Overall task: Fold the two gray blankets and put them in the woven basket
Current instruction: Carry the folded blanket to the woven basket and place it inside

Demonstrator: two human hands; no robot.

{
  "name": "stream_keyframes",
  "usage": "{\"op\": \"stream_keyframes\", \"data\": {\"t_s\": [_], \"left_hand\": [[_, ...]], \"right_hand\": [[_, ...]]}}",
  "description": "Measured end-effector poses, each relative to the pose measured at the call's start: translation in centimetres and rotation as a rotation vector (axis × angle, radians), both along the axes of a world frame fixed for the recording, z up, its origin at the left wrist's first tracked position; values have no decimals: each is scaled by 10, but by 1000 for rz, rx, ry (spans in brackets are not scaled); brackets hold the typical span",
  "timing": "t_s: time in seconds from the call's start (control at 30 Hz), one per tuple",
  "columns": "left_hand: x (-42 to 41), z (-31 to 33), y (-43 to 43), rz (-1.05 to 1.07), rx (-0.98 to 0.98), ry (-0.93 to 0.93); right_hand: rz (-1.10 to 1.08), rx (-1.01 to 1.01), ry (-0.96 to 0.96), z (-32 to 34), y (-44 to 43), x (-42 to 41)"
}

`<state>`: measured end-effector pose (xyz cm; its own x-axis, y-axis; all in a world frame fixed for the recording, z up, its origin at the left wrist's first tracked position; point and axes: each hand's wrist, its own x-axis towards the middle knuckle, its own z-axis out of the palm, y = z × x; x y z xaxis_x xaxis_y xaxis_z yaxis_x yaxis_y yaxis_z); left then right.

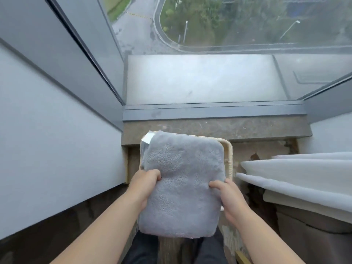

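A folded gray blanket point(182, 183) is held flat between both hands, above the woven basket point(229, 155) on the floor below. My left hand point(142, 185) grips its left edge, thumb on top. My right hand point(227, 197) grips the right edge the same way. Only the basket's pale rim shows at the far and right sides; the blanket hides its inside. A strip of gray cloth with a white tag point(147, 139) shows at the basket's far left corner; I cannot tell whether it belongs to a second blanket.
A stone sill point(215, 128) and a large window lie straight ahead. A white wall point(57, 140) stands close on the left. White curtain folds point(297, 180) hang over furniture on the right. My dark trouser legs show at the bottom.
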<state>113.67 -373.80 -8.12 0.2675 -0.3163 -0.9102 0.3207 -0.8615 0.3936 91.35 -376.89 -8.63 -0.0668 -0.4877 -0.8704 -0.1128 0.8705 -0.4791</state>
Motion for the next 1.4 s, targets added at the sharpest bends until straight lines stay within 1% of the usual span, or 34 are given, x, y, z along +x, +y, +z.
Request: {"op": "stream_keyframes", "data": {"t_s": [0.07,0.17,0.23,0.37,0.5,0.67,0.83,0.93,1.03,1.1,1.2,1.27,1.3,1.33,1.4], "left_hand": [[-2,-50,-5,99,-9,-29],[-13,-117,-10,161,-14,-119],[-21,-158,-13,172,3,-144],[-35,-240,-14,121,55,-193],[-41,-309,-15,74,111,-217],[-41,-376,-28,20,88,-247],[-39,-434,-42,10,77,-216],[-41,-466,-44,-76,115,-265],[-44,-491,-42,-278,208,-365],[-45,-503,-44,-370,242,-371],[-47,-507,-47,-385,273,-369],[-54,-494,-48,-348,309,-476],[-59,-480,-48,-318,310,-562],[-65,-466,-47,-281,269,-646],[-72,-437,-42,-247,43,-787]], "right_hand": [[-18,24,-22,-56,-15,4],[-32,39,-19,-132,-32,6],[-49,50,-16,-178,-41,4],[-64,98,16,-253,-41,-3],[-97,159,44,-310,-27,-9],[-126,196,71,-367,-25,-5],[-106,142,96,-418,-32,-3],[-68,102,125,-448,-34,-2],[38,57,199,-474,-33,1],[120,33,237,-488,-29,0],[206,5,300,-496,-25,-2],[241,-51,396,-488,-22,0],[272,-110,491,-481,-21,3],[323,-189,601,-471,-19,7],[491,-412,757,-449,-15,16]]}}
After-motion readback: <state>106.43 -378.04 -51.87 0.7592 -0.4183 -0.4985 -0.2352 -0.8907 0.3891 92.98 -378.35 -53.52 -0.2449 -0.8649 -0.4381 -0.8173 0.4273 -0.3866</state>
